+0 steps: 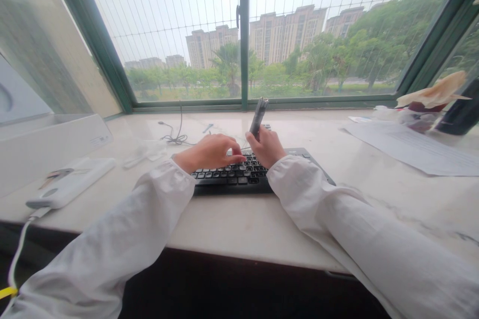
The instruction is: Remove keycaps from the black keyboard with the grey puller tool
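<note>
A black keyboard (232, 189) lies on the bench (224, 229), right in front of the person, under both hands. Its keys seem only partly dealt with: in the middle, between the hands, several positions look like bare, light-edged squares, while those toward the left appear to carry caps. Whether caps are coming off or going on cannot be told from this, and the hands hide too much of the rows to judge how much is left. The left hand (216, 152) is loosely curled over the keys, thumb and fingers bent toward one another near the bare-looking squares; whether anything is pinched there cannot be told. The right hand (270, 146), above the keyboard's right part, is closed around a slim dark object (259, 115) that points up and tilts slightly, its tip clear of the keys. Behind the left hand lies a coiled thin cable (175, 137). Farther out are a white slab (84, 179) and a white box (56, 142) on the left, and paper sheets (411, 145) on the right.
</note>
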